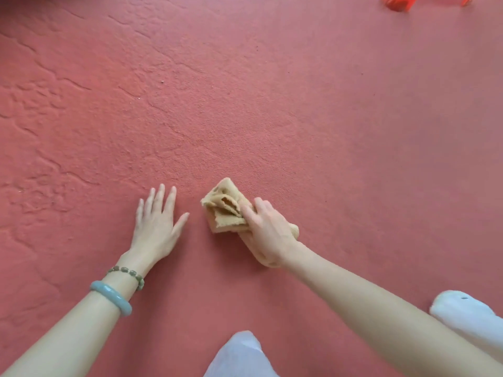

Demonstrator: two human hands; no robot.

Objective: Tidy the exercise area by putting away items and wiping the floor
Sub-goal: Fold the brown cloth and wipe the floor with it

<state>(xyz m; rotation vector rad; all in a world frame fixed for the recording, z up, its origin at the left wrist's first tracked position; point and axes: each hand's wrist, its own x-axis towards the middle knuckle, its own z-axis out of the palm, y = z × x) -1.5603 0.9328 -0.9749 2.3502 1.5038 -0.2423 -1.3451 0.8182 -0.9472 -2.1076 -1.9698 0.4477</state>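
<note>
Our right hand (268, 229) grips the bunched tan cloth (224, 210) and presses it to the red floor (245, 104), just beside our left hand (158, 221), which lies flat with fingers spread, holding nothing. We judge the wiping step is in hand; next we would need steady downward pressure and a sweep across the floor ahead.

You seem to be in a sports or exercise area: a rust-red grainy rubber-like floor (245, 104), rippled in places, spreads toward you from the bright red plastic object (397, 3).
</note>
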